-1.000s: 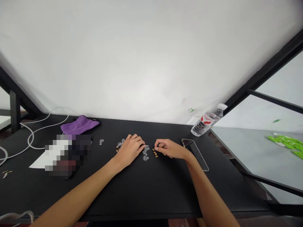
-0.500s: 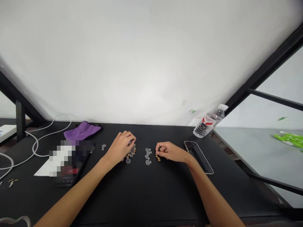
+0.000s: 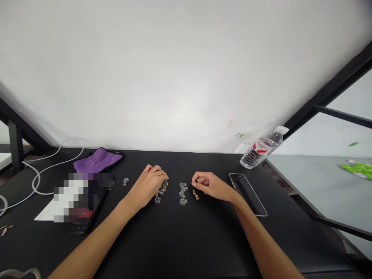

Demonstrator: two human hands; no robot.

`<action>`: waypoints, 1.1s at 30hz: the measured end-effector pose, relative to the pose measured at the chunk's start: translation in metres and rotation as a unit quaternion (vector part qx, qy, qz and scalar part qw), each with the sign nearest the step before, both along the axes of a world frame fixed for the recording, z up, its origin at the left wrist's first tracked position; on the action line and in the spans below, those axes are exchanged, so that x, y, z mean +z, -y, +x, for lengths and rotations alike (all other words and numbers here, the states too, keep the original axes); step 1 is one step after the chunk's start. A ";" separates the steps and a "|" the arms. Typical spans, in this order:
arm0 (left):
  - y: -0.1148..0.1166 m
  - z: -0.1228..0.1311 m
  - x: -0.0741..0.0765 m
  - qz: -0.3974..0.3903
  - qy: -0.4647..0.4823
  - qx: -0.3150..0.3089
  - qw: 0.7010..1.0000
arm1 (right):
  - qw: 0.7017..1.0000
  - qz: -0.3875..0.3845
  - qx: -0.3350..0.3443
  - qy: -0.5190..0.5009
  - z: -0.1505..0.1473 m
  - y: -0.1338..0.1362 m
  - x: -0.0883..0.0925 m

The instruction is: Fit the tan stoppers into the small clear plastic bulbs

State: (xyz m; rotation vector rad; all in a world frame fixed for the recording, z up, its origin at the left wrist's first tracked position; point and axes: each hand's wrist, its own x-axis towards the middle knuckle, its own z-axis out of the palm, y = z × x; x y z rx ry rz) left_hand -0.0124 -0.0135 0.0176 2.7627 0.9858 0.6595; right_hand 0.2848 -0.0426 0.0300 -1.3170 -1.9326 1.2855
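Note:
My left hand (image 3: 149,186) rests at the left of a small pile of corked clear glass bottles (image 3: 161,192), fingers curled down over its far end. What the fingertips hold there is hidden. My right hand (image 3: 209,185) hovers right of several small corks (image 3: 195,195), thumb and forefinger pinched together. Anything between those fingertips is too small to make out. Between both hands lies a short row of tiny clear glass bottles (image 3: 183,193) without corks. One more little bottle (image 3: 125,181) sits apart, left of my left hand.
Right of my right hand lies a phone (image 3: 250,195), with a water bottle (image 3: 263,149) leaning behind it. On the left are a purple pouch (image 3: 99,160), a white cable (image 3: 37,176), a partly blurred dark device (image 3: 80,223) and white paper (image 3: 48,210). A white wall (image 3: 174,77) rises behind the black tabletop (image 3: 180,248).
My left hand's fingers have come down closer onto the corked pile. My right hand has drawn slightly away from the corks, showing more of them. The view has shifted a little.

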 end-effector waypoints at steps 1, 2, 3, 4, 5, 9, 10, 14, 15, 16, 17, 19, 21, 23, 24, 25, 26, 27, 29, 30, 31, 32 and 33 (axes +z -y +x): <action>0.000 0.000 0.000 -0.001 -0.010 -0.008 1.000 | 1.000 0.001 0.000 -0.003 -0.001 0.000 0.000; 0.000 -0.001 0.001 -0.001 -0.021 -0.012 1.000 | 1.000 0.003 0.001 -0.003 -0.001 0.000 0.000; 0.001 -0.001 0.001 -0.002 -0.030 -0.015 0.999 | 1.000 0.005 0.002 -0.003 -0.001 0.000 0.000; 0.001 0.000 0.001 -0.002 -0.037 -0.015 0.999 | 1.000 0.008 0.004 -0.004 -0.001 0.000 -0.001; 0.002 0.000 0.001 -0.001 -0.043 -0.015 0.999 | 1.000 0.010 0.006 -0.005 -0.001 0.000 -0.002; 0.003 0.003 0.000 0.003 -0.051 -0.014 0.999 | 1.000 0.011 0.008 -0.014 -0.002 0.000 -0.003; 0.003 0.004 -0.001 0.004 -0.051 -0.013 0.999 | 1.000 0.012 0.007 -0.015 -0.002 0.000 -0.003; -0.002 0.004 -0.009 0.004 -0.039 -0.009 0.999 | 1.000 0.015 0.006 -0.019 -0.003 0.001 -0.001; -0.004 0.004 -0.012 0.005 -0.035 -0.008 0.999 | 1.000 0.016 0.006 -0.019 -0.003 0.001 0.000; -0.005 0.003 -0.014 0.008 -0.032 -0.007 0.999 | 1.000 0.017 0.007 -0.020 -0.003 0.001 0.000; -0.006 0.003 -0.015 0.013 -0.029 -0.004 0.999 | 1.000 0.018 0.007 -0.021 -0.004 0.001 0.000; -0.006 0.003 -0.016 0.022 -0.025 0.007 0.999 | 0.999 0.020 0.008 -0.026 -0.004 0.002 0.001; -0.006 0.003 -0.014 0.026 -0.020 0.018 0.999 | 0.999 0.023 0.008 -0.031 -0.004 0.002 0.002; -0.004 0.004 -0.008 0.026 -0.013 0.022 0.999 | 0.999 0.027 0.006 -0.035 -0.004 0.002 0.001; -0.003 0.005 -0.005 0.025 -0.005 0.022 0.999 | 0.999 0.030 0.004 -0.037 -0.005 0.002 0.001; -0.001 0.006 -0.001 0.024 0.007 0.023 0.999 | 0.999 0.034 0.003 -0.040 -0.006 0.003 0.001; 0.001 0.008 0.003 0.021 0.025 0.024 0.999 | 0.998 0.039 0.000 -0.042 -0.007 0.003 0.001; 0.004 0.010 0.006 0.018 0.048 0.025 0.998 | 0.998 0.048 -0.004 -0.043 -0.009 0.003 0.000; 0.011 0.015 0.010 0.010 0.101 0.029 0.994 | 0.996 0.074 -0.017 -0.045 -0.016 0.006 0.001; 0.015 0.019 0.011 0.007 0.126 0.027 0.992 | 0.995 0.089 -0.024 -0.046 -0.020 0.007 0.001; 0.020 0.022 0.011 0.005 0.145 0.023 0.989 | 0.993 0.102 -0.029 -0.046 -0.025 0.009 0.002; 0.025 0.026 0.011 0.005 0.157 0.014 0.987 | 0.992 0.114 -0.032 -0.045 -0.030 0.011 0.003; 0.029 0.030 0.010 0.010 0.164 0.005 0.986 | 0.991 0.124 -0.032 -0.044 -0.035 0.013 0.004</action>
